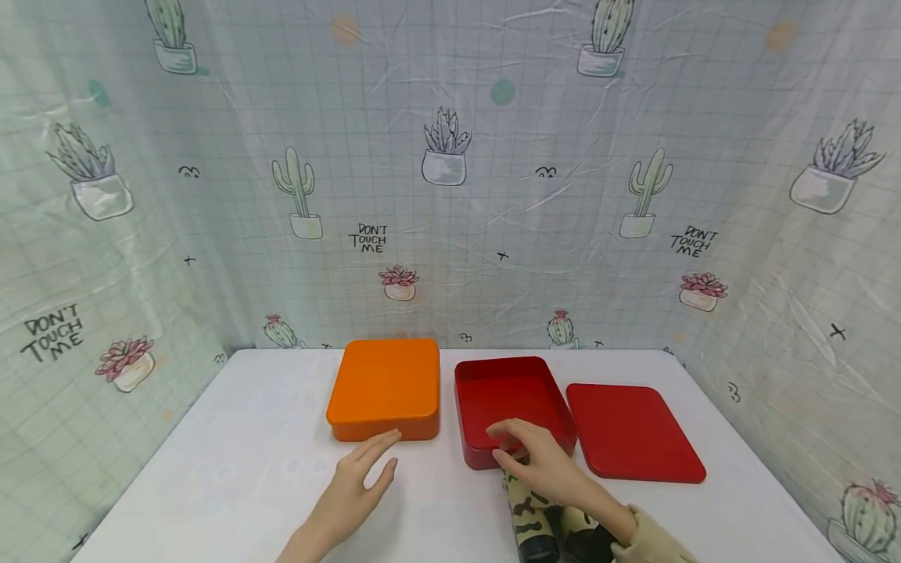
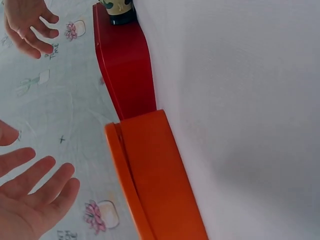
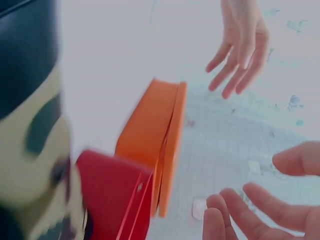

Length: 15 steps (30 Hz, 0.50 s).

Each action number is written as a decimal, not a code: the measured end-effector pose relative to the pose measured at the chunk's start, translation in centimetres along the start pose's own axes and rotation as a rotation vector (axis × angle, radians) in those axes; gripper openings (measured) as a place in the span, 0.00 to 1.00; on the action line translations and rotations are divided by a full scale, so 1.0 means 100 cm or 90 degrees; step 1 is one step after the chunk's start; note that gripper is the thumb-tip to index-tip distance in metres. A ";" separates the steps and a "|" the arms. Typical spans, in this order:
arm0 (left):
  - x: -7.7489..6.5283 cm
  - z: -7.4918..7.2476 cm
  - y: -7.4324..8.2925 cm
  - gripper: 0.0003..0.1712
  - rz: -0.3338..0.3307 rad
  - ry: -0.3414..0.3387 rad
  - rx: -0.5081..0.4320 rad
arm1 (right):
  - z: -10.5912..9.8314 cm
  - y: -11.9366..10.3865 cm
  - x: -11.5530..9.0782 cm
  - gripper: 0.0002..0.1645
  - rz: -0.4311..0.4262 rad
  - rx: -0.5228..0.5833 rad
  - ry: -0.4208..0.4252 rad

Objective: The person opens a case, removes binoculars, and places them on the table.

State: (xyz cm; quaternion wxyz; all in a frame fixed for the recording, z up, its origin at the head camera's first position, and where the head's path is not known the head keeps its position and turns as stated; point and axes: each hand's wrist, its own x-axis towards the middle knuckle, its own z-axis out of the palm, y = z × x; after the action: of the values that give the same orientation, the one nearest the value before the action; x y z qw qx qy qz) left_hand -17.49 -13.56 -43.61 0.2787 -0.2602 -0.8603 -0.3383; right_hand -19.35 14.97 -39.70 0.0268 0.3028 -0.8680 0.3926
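The head view is evenly lit; glare is streaked across the curtain point(image 1: 493, 211) at two o'clock, and faint shadow is cast on the table point(image 1: 436, 508) near six. The left wrist view is dimmer, shaded at four. The right is washed out, the binoculars point(image 3: 30, 155) blurred at nine o'clock.

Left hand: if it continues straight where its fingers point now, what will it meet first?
Most likely the orange box, just ahead of the left hand; the hand's height is unclear, so it may pass above.
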 end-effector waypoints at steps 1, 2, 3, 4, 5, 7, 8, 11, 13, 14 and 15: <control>0.000 -0.001 -0.002 0.23 -0.005 0.015 -0.013 | 0.002 -0.001 0.002 0.17 0.011 0.013 -0.002; 0.000 -0.002 -0.004 0.23 -0.010 0.030 -0.024 | 0.003 -0.002 0.004 0.18 0.025 0.025 -0.003; -0.001 -0.002 -0.006 0.22 -0.015 0.044 -0.034 | 0.005 -0.003 0.006 0.18 0.037 0.034 -0.003; -0.001 -0.003 -0.008 0.21 -0.020 0.058 -0.041 | 0.006 -0.004 0.009 0.18 0.051 0.046 -0.003; -0.001 -0.005 -0.010 0.20 -0.026 0.071 -0.048 | 0.007 -0.004 0.011 0.18 0.066 0.055 -0.004; -0.002 -0.007 -0.014 0.19 -0.047 0.094 -0.060 | 0.010 -0.005 0.015 0.18 0.097 0.076 -0.004; -0.002 -0.008 -0.016 0.18 -0.058 0.103 -0.068 | 0.011 -0.005 0.018 0.18 0.110 0.088 -0.004; -0.001 -0.013 -0.021 0.14 -0.106 0.112 -0.092 | 0.014 -0.005 0.024 0.20 0.145 0.143 -0.010; -0.001 -0.018 -0.025 0.11 -0.144 0.111 -0.104 | 0.016 -0.004 0.028 0.22 0.168 0.193 -0.015; -0.001 -0.020 -0.027 0.10 -0.162 0.110 -0.108 | 0.016 -0.004 0.030 0.22 0.179 0.223 -0.017; 0.000 -0.022 -0.029 0.10 -0.181 0.108 -0.114 | 0.017 -0.004 0.032 0.22 0.191 0.252 -0.020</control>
State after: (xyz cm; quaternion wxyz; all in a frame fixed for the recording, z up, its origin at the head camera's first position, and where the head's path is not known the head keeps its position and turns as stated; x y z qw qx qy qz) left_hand -18.61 -17.02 -43.52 0.2752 -0.1305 -0.8286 -0.4698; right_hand -21.40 11.98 -39.71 -0.1049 0.1760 -0.8098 0.5498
